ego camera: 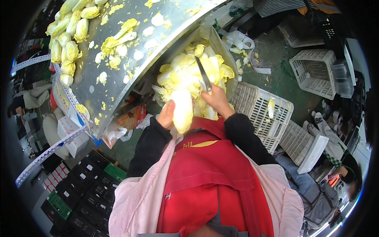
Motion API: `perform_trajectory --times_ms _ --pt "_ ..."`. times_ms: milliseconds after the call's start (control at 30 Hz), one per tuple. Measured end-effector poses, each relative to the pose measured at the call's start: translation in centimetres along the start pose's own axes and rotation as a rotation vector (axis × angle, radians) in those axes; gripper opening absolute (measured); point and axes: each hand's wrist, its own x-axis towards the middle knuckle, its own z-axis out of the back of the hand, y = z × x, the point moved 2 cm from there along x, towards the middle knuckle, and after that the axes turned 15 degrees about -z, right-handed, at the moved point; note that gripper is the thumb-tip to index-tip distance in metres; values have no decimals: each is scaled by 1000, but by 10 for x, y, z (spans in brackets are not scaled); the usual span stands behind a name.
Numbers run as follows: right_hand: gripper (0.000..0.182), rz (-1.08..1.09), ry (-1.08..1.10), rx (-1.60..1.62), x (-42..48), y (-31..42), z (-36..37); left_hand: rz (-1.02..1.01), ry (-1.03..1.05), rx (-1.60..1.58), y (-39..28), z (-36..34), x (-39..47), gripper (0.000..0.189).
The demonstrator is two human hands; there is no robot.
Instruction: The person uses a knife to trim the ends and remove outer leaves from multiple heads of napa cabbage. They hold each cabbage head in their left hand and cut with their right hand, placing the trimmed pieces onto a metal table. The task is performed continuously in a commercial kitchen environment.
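In my left hand (pixel 167 115) I hold a pale napa cabbage (pixel 182 111), its yellow leafy tip towards my chest. A knife (pixel 203 73) is gripped in my right hand (pixel 217 100), its blade pointing away from me. Both hands are over a large sack or lined bin (pixel 231 56) heaped with loose yellow and white cabbage leaves (pixel 189 69). Past it stands a metal table (pixel 88 72) strewn with cut cabbage bases (pixel 138 55) and leaf scraps. Several trimmed cabbages (pixel 72 50) are piled at the table's far left.
To the right stand white plastic crates (pixel 266 117), one (pixel 315 71) farther off on the green floor. Black crates (pixel 86 189) are stacked at lower left. A perforated metal rail (pixel 50 154) juts out beside the table. Other people (pixel 316 189) are at the right and left edges.
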Motion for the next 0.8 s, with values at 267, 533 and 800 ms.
perform_trajectory --times_ms 267,533,800 --pt "43 -126 79 108 -28 36 20 -142 -88 -121 -12 7 2 78" --pt "41 170 34 59 -55 46 2 -222 -222 322 10 -15 20 47" --pt "35 109 53 48 -59 49 -5 -226 -231 706 5 -3 9 49"
